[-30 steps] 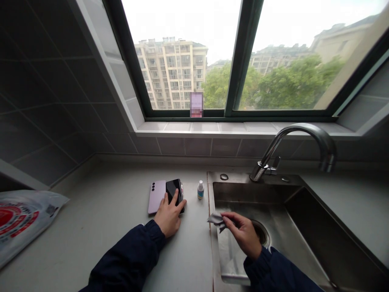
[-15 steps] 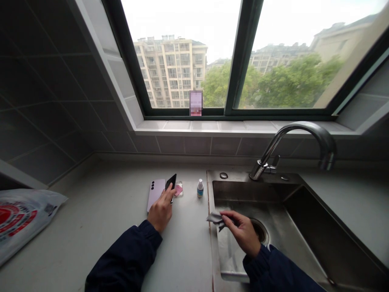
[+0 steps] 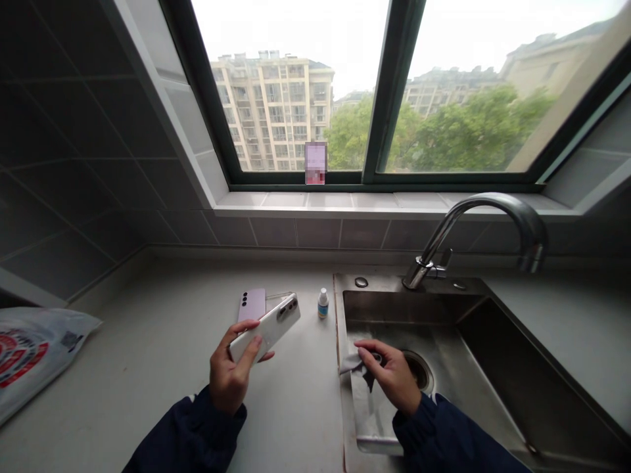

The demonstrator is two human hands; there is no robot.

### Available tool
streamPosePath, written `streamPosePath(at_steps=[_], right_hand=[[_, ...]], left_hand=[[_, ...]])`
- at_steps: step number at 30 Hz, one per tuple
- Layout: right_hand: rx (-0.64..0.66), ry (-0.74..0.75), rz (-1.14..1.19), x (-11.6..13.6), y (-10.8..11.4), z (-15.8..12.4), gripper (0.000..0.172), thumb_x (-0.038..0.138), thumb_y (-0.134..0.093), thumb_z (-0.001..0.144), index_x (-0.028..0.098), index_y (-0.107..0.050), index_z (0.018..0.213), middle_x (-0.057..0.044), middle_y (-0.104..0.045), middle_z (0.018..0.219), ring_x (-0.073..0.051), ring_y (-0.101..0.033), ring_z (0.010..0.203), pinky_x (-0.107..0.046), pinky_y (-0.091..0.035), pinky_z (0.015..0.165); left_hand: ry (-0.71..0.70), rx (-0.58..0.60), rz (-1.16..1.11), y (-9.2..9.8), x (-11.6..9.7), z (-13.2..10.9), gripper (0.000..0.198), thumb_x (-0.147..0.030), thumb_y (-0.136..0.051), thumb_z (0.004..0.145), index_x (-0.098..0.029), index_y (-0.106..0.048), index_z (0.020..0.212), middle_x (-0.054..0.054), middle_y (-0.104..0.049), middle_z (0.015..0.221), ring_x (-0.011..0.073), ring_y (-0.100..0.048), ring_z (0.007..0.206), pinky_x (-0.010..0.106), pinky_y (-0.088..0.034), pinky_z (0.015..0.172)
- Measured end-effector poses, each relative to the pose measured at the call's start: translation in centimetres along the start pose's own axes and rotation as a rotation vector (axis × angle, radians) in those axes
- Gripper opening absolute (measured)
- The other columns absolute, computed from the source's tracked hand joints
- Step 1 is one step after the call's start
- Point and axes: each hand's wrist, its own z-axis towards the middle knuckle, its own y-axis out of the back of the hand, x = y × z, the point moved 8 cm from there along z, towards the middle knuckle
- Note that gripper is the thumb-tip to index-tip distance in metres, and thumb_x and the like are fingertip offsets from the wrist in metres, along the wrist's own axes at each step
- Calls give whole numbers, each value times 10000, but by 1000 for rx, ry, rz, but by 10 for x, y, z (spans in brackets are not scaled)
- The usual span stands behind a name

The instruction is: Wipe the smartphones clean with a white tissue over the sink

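Note:
My left hand (image 3: 234,368) grips a white smartphone (image 3: 269,328) by its lower end, tilted above the counter with its camera side up. Behind it a lilac phone (image 3: 252,304) lies on the counter, partly covered from view. The edge of a clear case (image 3: 282,295) shows between the two phones. Over the sink's left rim, my right hand (image 3: 392,374) pinches a crumpled grey cloth (image 3: 351,363) between thumb and fingers. A small white-capped bottle (image 3: 323,304) with a blue label stands upright between the hands, farther back.
A steel sink (image 3: 346,394) takes up the right side, with a curved chrome faucet (image 3: 486,200) at its back edge. On the far left lies a plastic bag (image 3: 44,355) with red print. The window (image 3: 296,187) and its tiled sill run behind the counter.
My left hand has lifted the white phone off the counter, brought it nearer and turned its back upward. My right hand stays nearly in place; the cloth hangs a little lower.

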Motion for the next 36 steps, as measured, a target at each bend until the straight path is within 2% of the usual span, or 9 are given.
streamPosePath(at_steps=[6,9,11,14,18,23,27,31,36], right_hand=[[115,-19,45,4,-11,-3,429,528,-616,863,175,-724,1082,-60,-694,847,-182,-617,744,-302,-491,727],[229,-18,118,9,-22,-6,511,592,-661,797,159,-733,1059,-27,-645,705,-163,-584,666,-282,-477,679],[267,-28,178,11,-27,-7,548,653,-659,760,133,-753,907,-25,-618,644,-154,-563,622,-272,-467,642],[204,-81,259,7,-23,-5,588,698,-603,779,121,-717,770,-20,-576,590,-134,-519,559,-246,-433,558],[23,-172,350,-5,-8,0,568,677,-566,825,134,-697,927,-24,-603,666,-134,-523,551,-231,-408,505],[-128,-254,435,-20,9,3,579,693,-534,833,142,-660,959,-1,-544,590,-134,-499,468,-235,-382,439],[-133,-279,464,-24,10,2,552,685,-562,820,143,-648,879,26,-470,503,-117,-453,420,-221,-336,404],[-79,-289,469,-22,5,3,502,647,-616,804,146,-626,772,25,-473,519,-101,-439,448,-214,-329,424],[7,-291,435,-18,-2,4,536,678,-628,765,145,-617,708,24,-464,530,-93,-411,458,-217,-311,426]], left_hand=[[371,159,-257,-7,18,-29,545,-428,-759,659,-207,-539,1106,19,-560,918,206,-611,723,434,-621,458],[484,271,-339,-33,28,-48,517,-417,-733,707,-215,-503,1124,26,-554,905,216,-611,739,414,-608,438],[520,338,-377,-56,34,-59,447,-410,-685,770,-239,-485,1132,25,-543,933,225,-617,802,417,-619,481],[571,434,-415,-91,45,-73,392,-415,-636,817,-240,-476,1128,29,-539,940,209,-612,804,401,-620,516],[589,505,-488,-126,51,-74,360,-419,-615,833,-247,-497,1126,28,-542,976,210,-612,852,403,-622,573],[838,763,-615,-160,58,-71,594,-614,-464,859,-215,-510,1296,138,-558,1252,302,-609,1039,397,-603,636],[962,983,-748,-171,65,-77,684,-656,-380,865,-204,-460,1372,171,-570,1290,347,-626,1047,415,-568,663],[1176,1268,-780,-169,72,-105,749,-670,-373,833,-140,-490,1349,190,-604,1233,375,-645,1017,426,-519,720],[1189,1275,-824,-168,74,-108,556,-423,-427,840,-174,-489,1333,155,-634,1167,377,-639,1040,532,-435,878]])
